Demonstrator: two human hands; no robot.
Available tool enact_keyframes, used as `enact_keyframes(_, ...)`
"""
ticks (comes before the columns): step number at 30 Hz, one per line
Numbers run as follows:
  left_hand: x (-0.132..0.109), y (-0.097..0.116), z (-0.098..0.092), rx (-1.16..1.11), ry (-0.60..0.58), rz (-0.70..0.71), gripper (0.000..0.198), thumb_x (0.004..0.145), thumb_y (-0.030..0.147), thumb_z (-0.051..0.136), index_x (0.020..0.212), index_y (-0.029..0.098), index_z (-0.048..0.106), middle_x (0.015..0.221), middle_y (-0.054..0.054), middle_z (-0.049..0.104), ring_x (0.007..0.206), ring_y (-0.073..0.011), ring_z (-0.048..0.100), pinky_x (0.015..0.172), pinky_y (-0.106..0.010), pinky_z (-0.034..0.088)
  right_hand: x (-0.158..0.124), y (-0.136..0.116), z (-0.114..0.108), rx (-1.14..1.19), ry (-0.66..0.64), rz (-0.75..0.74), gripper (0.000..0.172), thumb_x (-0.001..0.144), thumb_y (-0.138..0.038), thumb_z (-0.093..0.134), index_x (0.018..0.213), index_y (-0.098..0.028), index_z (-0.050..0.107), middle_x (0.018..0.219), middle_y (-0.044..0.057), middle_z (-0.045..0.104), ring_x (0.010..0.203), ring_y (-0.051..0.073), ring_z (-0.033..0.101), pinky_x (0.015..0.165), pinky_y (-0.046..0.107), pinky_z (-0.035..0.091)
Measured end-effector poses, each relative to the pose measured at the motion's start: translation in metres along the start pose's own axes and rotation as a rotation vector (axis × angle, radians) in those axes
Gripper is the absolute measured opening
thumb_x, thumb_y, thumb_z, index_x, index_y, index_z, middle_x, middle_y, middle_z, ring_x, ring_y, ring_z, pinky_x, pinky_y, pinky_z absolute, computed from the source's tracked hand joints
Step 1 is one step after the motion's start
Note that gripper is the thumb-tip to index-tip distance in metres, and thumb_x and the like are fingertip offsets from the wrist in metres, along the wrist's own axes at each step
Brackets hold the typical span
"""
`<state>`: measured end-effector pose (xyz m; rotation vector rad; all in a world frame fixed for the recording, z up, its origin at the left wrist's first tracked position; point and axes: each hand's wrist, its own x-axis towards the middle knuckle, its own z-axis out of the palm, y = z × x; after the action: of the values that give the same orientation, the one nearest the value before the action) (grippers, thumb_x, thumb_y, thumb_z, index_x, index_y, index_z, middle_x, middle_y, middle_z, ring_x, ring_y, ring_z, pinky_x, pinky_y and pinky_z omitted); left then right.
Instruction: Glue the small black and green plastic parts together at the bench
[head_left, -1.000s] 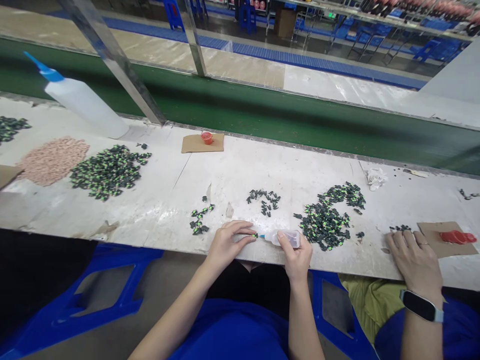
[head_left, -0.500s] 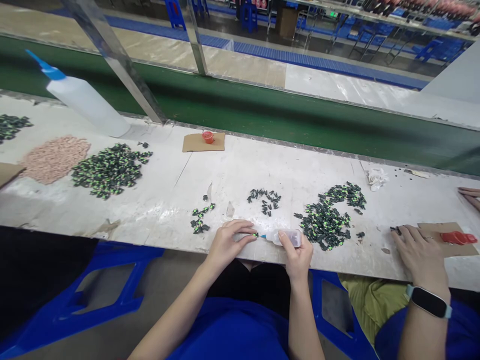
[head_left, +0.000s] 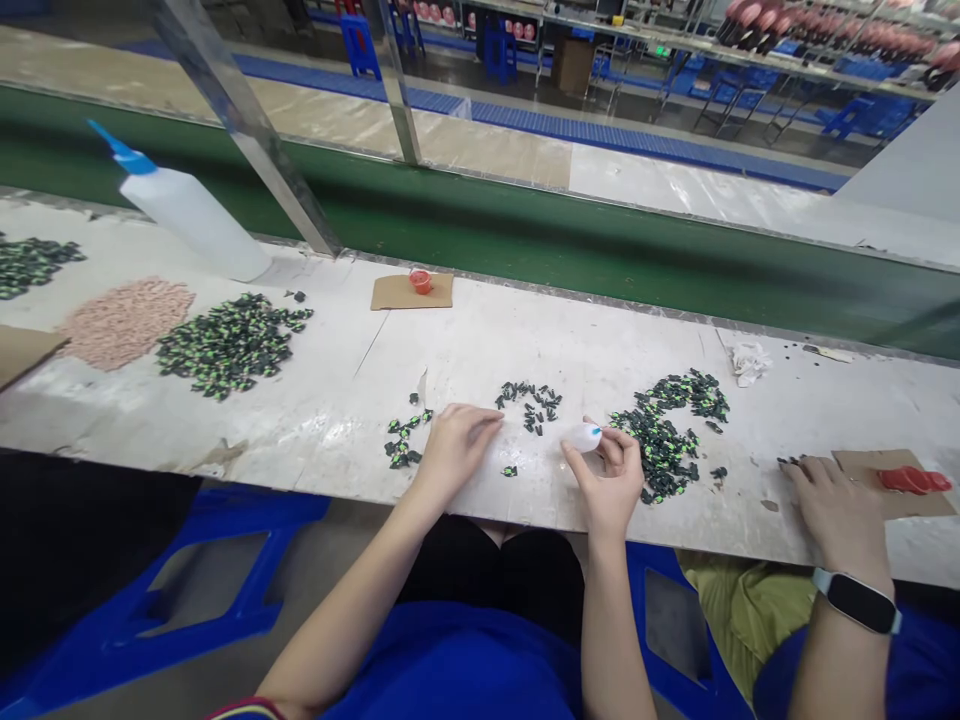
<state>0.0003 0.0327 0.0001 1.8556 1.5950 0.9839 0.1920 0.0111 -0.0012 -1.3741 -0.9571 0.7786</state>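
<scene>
My right hand (head_left: 609,480) grips a small white squeeze bottle (head_left: 581,437), its blue tip turned to the right. Close to the right of that hand lies a pile of black-and-green small parts (head_left: 660,445). My left hand (head_left: 459,445) reaches over the table with its fingers stretched out, and nothing shows in them. Its fingertips are at the edge of a loose group of small black pieces (head_left: 534,400). One black-and-green part (head_left: 510,471) lies alone on the table between my hands. Several similar parts (head_left: 403,440) lie left of my left hand.
A large white bottle (head_left: 199,222) with a blue nozzle stands at the back left, near a pink heap (head_left: 126,320) and another black-and-green pile (head_left: 229,345). A red cup (head_left: 420,282) sits on cardboard (head_left: 390,293). On the right rests a co-worker's hand (head_left: 844,510).
The black-and-green part left my left hand and now lies on the table. My left hand moved forward to the black pieces. My right hand turned the bottle's tip away to the right.
</scene>
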Motion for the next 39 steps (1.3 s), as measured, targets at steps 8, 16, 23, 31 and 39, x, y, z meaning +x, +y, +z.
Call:
enact_keyframes(8, 0.019, 0.016, 0.028, 0.259, -0.095, 0.113, 0.013, 0.085, 0.014, 0.062, 0.078, 0.022, 0.069, 0.090, -0.005, 0.070, 0.098, -0.0261, 0.054, 0.081, -0.042, 0.038, -0.007, 0.000, -0.002, -0.185, 0.099, -0.097, 0.070, 0.063, -0.034, 0.081, 0.123, -0.017, 0.049, 0.117, 0.017, 0.067, 0.101, 0.025, 0.065, 0.090, 0.042, 0.050)
enact_keyframes(16, 0.009, 0.019, 0.025, 0.207, -0.094, 0.132, 0.013, 0.086, 0.012, 0.058, 0.079, 0.021, 0.065, 0.093, -0.006, 0.067, 0.097, -0.0248, 0.053, 0.081, -0.040, 0.040, -0.052, -0.001, -0.001, -0.200, 0.111, -0.105, 0.027, 0.075, -0.035, 0.073, 0.095, -0.017, 0.067, 0.090, 0.010, 0.073, 0.079, 0.020, 0.066, 0.072, 0.036, 0.054)
enact_keyframes(23, -0.029, 0.038, 0.025, -0.139, -0.042, 0.092, 0.012, 0.088, 0.021, 0.056, 0.087, 0.023, 0.068, 0.095, -0.005, 0.066, 0.100, -0.0230, 0.056, 0.088, -0.039, 0.045, -0.050, -0.003, 0.020, 0.139, -0.058, 0.208, 0.031, 0.072, -0.041, 0.073, 0.089, -0.015, 0.071, 0.085, 0.008, 0.075, 0.080, 0.022, 0.070, 0.073, 0.036, 0.059)
enact_keyframes(31, -0.049, 0.017, 0.017, 0.044, -0.001, 0.076, 0.018, 0.086, 0.021, 0.061, 0.102, 0.025, 0.067, 0.104, -0.006, 0.067, 0.102, -0.0246, 0.059, 0.087, -0.040, 0.044, -0.045, 0.004, 0.001, -0.040, -0.099, 0.133, 0.036, 0.085, -0.043, 0.059, 0.106, -0.017, 0.072, 0.088, 0.008, 0.071, 0.070, 0.017, 0.066, 0.068, 0.032, 0.056)
enact_keyframes(39, -0.050, 0.008, 0.023, 0.112, 0.033, 0.117, 0.018, 0.087, 0.013, 0.055, 0.093, 0.025, 0.068, 0.101, -0.006, 0.070, 0.106, -0.0265, 0.054, 0.087, -0.042, 0.046, -0.048, 0.003, 0.002, -0.118, -0.262, 0.113, 0.026, 0.079, -0.036, 0.066, 0.097, -0.018, 0.073, 0.083, 0.007, 0.073, 0.076, 0.021, 0.069, 0.071, 0.032, 0.057)
